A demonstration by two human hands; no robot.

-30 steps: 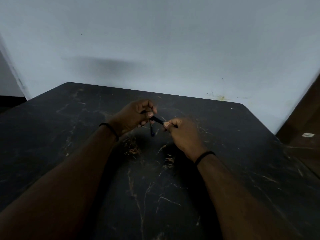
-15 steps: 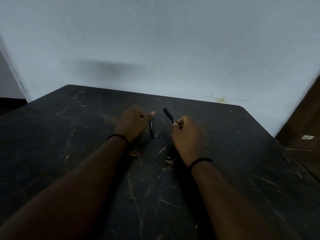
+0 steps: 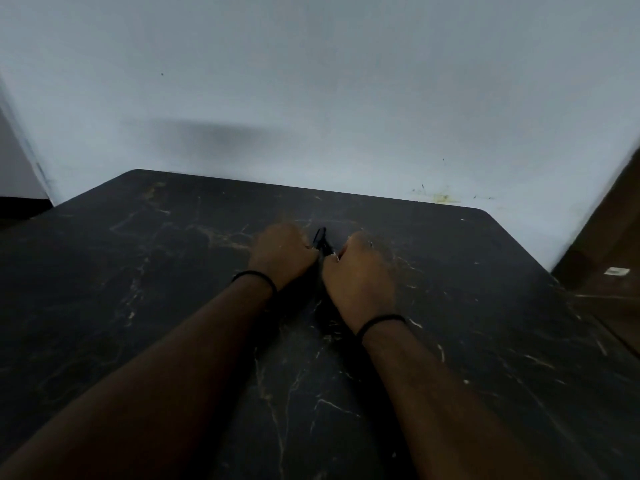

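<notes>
Two slim dark pens [image 3: 322, 241] are leaning together tip to tip just above the middle of the frame. Their lower ends are disappearing between the left hand [image 3: 282, 252] and the right hand [image 3: 358, 271], whose fingers are curling inward and seemingly pinching one pen each, though the knuckles are hiding the exact grip. Being light, stiff and smooth, the pens are likely rolling easily, so pinching mid-barrel is looking safest; two black wristbands [image 3: 254, 276] are circling the wrists, one apiece, over one dark marbled table [image 3: 138, 271].
</notes>
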